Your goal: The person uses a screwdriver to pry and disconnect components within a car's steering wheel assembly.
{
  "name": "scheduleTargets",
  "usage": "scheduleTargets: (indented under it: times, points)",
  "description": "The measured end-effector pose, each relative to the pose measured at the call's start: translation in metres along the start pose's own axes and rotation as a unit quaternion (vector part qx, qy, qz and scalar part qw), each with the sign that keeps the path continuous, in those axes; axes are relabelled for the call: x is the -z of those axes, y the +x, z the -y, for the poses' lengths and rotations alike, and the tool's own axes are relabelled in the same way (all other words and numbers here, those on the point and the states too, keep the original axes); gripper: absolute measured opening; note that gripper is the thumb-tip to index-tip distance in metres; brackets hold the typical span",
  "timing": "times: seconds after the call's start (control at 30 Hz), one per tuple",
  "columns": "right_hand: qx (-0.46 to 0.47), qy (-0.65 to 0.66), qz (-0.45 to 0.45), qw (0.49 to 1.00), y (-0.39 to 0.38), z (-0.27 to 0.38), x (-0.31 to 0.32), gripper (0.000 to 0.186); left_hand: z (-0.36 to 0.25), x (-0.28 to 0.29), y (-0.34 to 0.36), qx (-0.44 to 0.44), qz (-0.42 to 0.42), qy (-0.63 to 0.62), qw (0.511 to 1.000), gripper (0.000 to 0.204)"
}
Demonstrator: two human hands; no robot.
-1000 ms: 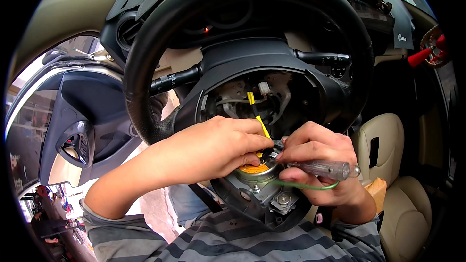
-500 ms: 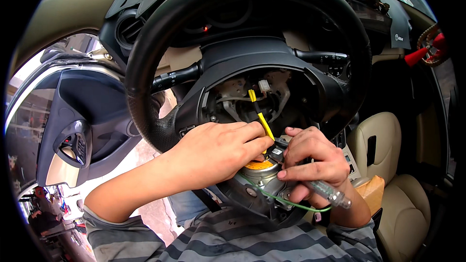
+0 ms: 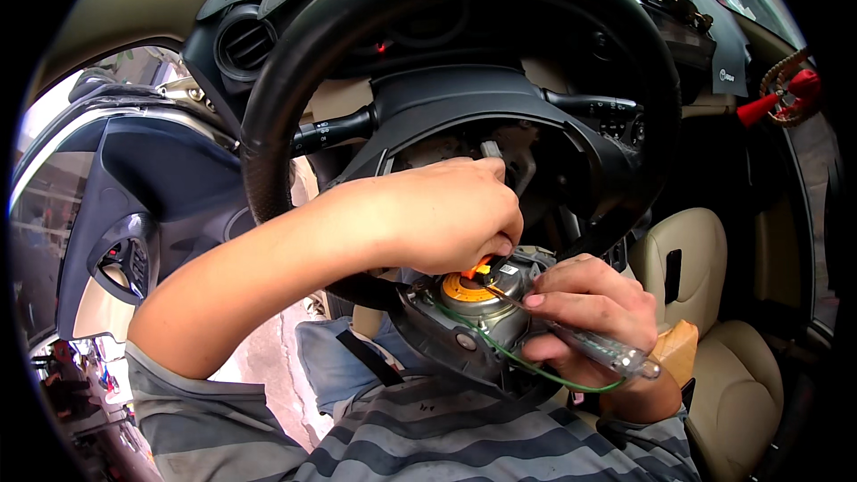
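Observation:
My left hand (image 3: 460,214) is curled over the middle of the steering wheel (image 3: 266,116). Its fingertips pinch a yellow-and-orange connector (image 3: 482,267) on top of the airbag module (image 3: 486,312), a round silver metal unit with a yellow label. In my right hand (image 3: 598,303) is a screwdriver with a clear handle (image 3: 607,353); its thin shaft points left, with the tip against the connector area. A green wire (image 3: 500,359) loops from the module toward the handle. The module rests in its dark cover by my lap. My left hand hides most of the yellow cable.
Stalks (image 3: 335,132) stick out on both sides of the steering column. The car door (image 3: 152,178) stands open on the left. To the right are a beige passenger seat (image 3: 683,254) and a tan box (image 3: 676,353). A red ornament (image 3: 786,100) hangs at the far right.
My left hand has shifted up, turning over the cable and covering it. The module's yellow label shows more. The screwdriver's shaft is now visible, reaching to the connector.

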State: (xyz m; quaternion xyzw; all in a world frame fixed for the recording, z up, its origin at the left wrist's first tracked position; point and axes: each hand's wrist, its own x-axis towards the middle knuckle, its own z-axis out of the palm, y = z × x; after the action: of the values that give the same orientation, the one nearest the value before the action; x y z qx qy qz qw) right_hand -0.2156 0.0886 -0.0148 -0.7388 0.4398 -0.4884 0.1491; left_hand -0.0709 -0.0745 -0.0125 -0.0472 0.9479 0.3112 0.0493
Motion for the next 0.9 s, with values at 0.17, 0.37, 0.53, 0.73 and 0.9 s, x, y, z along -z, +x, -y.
scheduleTargets:
  times: [0.17,0.37,0.53,0.73,0.9]
  points:
    - [0.018,0.01,0.065,0.998,0.0,-0.003,0.002,0.027,0.006,-0.006,0.0,-0.009,-0.002,-0.014,1.0,0.015]
    - [-0.014,0.004,0.1,0.995,-0.015,-0.001,0.003,0.02,0.005,-0.01,-0.005,-0.055,-0.055,0.02,0.997,0.014]
    - [-0.001,-0.012,0.104,0.995,-0.017,-0.002,0.001,0.022,0.005,-0.011,-0.006,-0.066,-0.073,0.062,0.993,0.013]
    - [0.001,0.079,0.03,0.996,-0.018,-0.009,-0.004,0.029,0.005,-0.002,0.002,-0.017,-0.03,0.054,0.998,0.016]
    - [0.01,0.09,0.027,0.996,-0.019,-0.012,-0.007,0.03,0.001,-0.001,-0.003,-0.004,-0.006,0.08,0.997,0.016]
